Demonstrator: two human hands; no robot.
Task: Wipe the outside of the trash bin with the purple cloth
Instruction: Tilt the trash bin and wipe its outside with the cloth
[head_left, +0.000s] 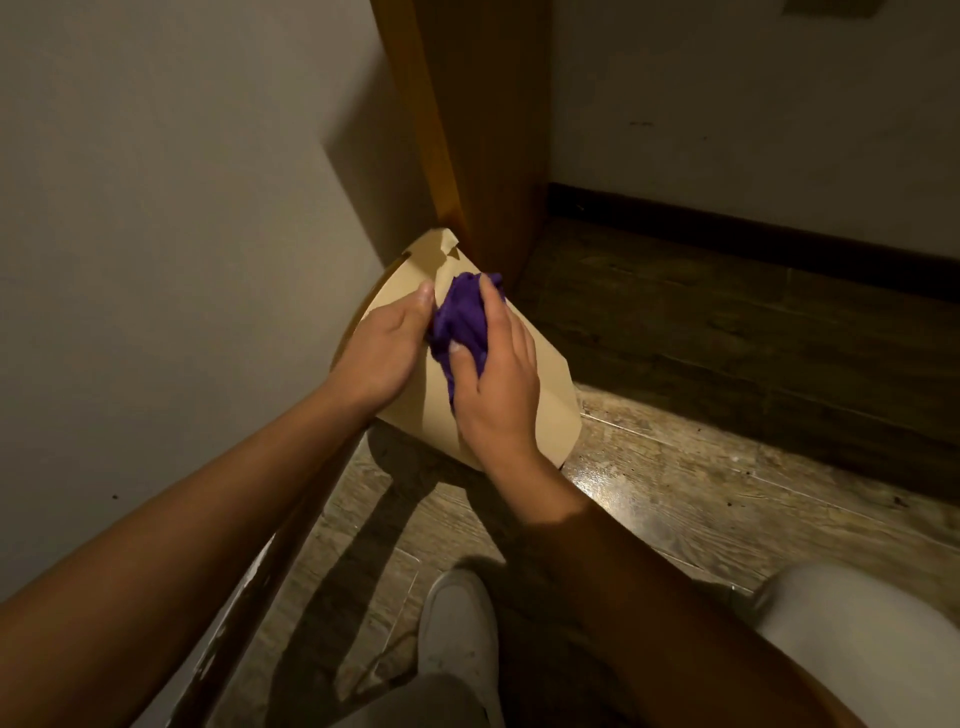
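Note:
A beige trash bin (540, 384) lies tilted on the wooden floor, its side facing me, in the corner between the wall and a wooden door frame. My right hand (498, 384) grips a bunched purple cloth (460, 319) and holds it against the bin's side. My left hand (382, 348) lies on the bin's left side with fingers curved round its wall, its fingertips next to the cloth. The bin's opening is hidden.
A white wall (156, 260) stands close on the left. The wooden door frame (483, 135) rises just behind the bin. Dark floor and a dark skirting board (753, 239) run to the right. My white shoe (457, 629) and light trouser leg (862, 639) are at the bottom.

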